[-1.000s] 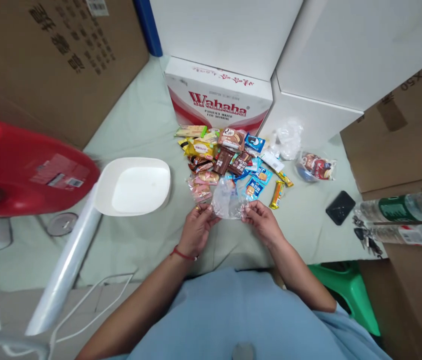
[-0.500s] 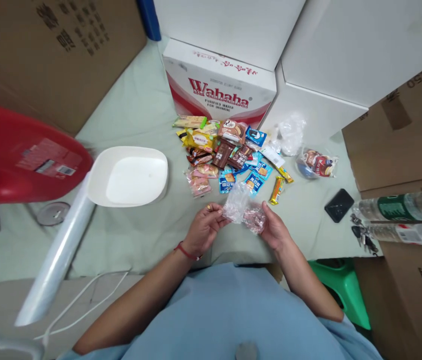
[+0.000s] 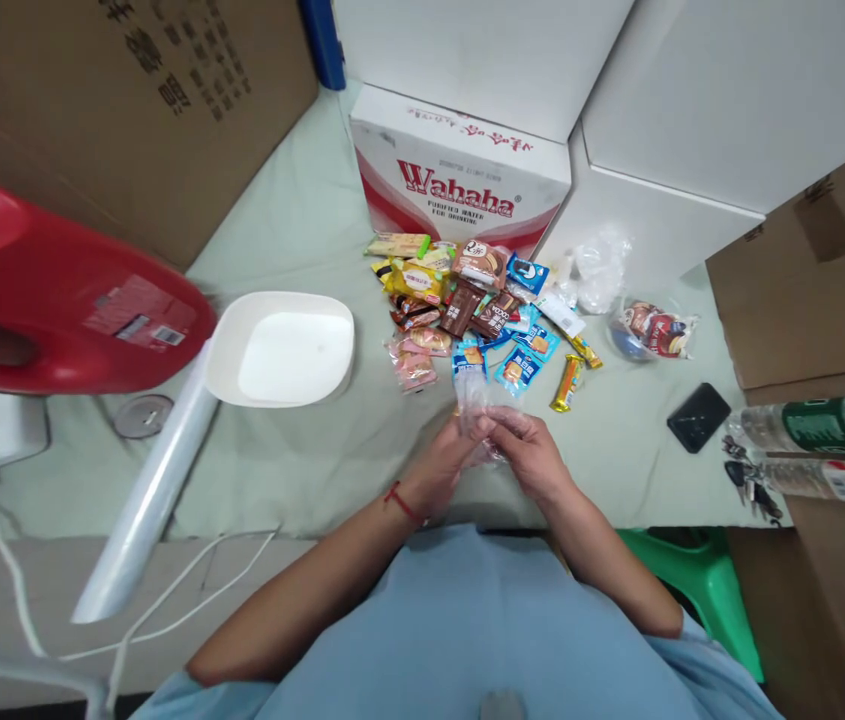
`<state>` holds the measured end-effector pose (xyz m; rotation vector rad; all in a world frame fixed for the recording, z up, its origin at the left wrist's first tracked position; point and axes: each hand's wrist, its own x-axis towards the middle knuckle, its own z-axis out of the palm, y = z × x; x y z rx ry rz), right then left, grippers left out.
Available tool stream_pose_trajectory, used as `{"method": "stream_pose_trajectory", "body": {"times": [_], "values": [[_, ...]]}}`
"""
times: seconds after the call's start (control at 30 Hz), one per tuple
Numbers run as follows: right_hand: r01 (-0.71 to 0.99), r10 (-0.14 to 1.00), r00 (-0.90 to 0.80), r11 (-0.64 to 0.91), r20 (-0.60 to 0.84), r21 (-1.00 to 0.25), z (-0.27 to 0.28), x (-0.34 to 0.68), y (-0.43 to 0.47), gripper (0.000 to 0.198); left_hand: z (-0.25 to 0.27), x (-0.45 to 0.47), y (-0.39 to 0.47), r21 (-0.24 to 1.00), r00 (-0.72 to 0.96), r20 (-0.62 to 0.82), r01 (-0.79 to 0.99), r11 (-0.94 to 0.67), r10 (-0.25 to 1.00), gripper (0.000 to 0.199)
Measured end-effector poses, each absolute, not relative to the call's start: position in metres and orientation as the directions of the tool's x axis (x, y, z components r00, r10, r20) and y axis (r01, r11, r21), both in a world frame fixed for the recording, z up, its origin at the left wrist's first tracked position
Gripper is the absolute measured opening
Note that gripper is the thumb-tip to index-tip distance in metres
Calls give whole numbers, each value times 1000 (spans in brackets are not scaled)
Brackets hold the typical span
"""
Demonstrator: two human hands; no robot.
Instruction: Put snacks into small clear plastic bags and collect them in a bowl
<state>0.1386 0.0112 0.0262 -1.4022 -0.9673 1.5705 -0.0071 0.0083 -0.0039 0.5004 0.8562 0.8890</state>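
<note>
Close to my body, a clear plastic bag [image 3: 473,392] stands up out of my two closed hands, its neck gathered between the fingers. My left hand [image 3: 446,455] pinches it from the left. Against it, my right hand [image 3: 531,450] pinches the same bag from the right, the fingertips of both hands meeting. Below the fingers part of the bag shows, with something pinkish in it that I cannot make out. Just beyond lie blue snack packets [image 3: 519,368], pink wrapped snacks [image 3: 416,370], brown cocoa packets [image 3: 462,307] and a yellow-wrapped bar [image 3: 567,383].
A white plastic bowl [image 3: 279,395] stands left, near a film roll [image 3: 148,490] and a red jug [image 3: 77,300]. Behind the snacks is a Wahaha carton [image 3: 459,185]. To the right lie a bagged snack [image 3: 654,330], a black phone [image 3: 698,417], keys [image 3: 752,490] and bottles [image 3: 827,425].
My hands have come together from either side of the bag. The bag, spread between them before, is now bunched at its neck. The whole view has shifted slightly.
</note>
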Motion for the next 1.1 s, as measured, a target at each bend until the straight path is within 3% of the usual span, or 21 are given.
{"method": "stream_pose_trajectory", "body": {"times": [0.1,0.37,0.57,0.7,0.8,0.97,1.1], "values": [[-77,907,-66,-420,-416,-904,27,146,10,41,-4,-6,20,652,343,-470,-487,582,813,62],[-59,898,150,-410,-414,-910,17,193,8,38,-12,-39,33,648,320,-529,-445,618,786,37],[-98,866,200,-448,-458,-889,16,209,9,43,-7,-58,35,671,338,-498,-433,602,799,43],[-108,861,214,-448,-461,-887,12,216,10,44,-11,-69,43,717,254,-506,-408,566,824,48],[-82,878,200,-428,-435,-900,3,219,9,47,-19,-71,55,821,153,-456,-308,481,877,43],[134,919,241,-351,-313,-927,-11,225,2,48,-25,-70,72,944,7,-325,-56,324,946,38],[477,954,298,-154,-5,-866,-16,232,-4,37,-23,-69,74,961,38,-265,90,261,964,37]]}}
